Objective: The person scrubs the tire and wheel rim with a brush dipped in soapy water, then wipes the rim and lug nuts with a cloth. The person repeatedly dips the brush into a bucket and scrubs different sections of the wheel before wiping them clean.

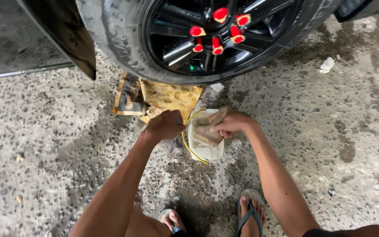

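I crouch over the floor (312, 131) just near of the wheel (207, 35), and both hands work at a small white tub (205, 151) with a yellow rim that sits on the wet, speckled concrete between my arms. My right hand (230, 125) is clenched around a tan sponge (207, 135), pressing it down into the tub; my left hand (166, 125) is closed on the tub's left edge, though I cannot tell exactly how its fingers grip. To do this step well, I judge I should keep the left hand steadying the tub so it does not slide on the slick floor, and turn the sponge so its whole face picks up an even load, not one soaked corner. Squeezing lightly over the tub would keep drips off my sandals (251, 215). The tub looks mostly pale inside; whatever it holds is hidden under the sponge and my fingers, so I cannot say how full it is. Just far of the tub, a yellowed rag (172, 98) lies flat, touching the tyre (110, 39), with a torn piece of card (126, 96) at its left. The wheel has dark spokes and red nut caps (218, 30). A scrap of white paper (327, 65) lies well apart, far right.
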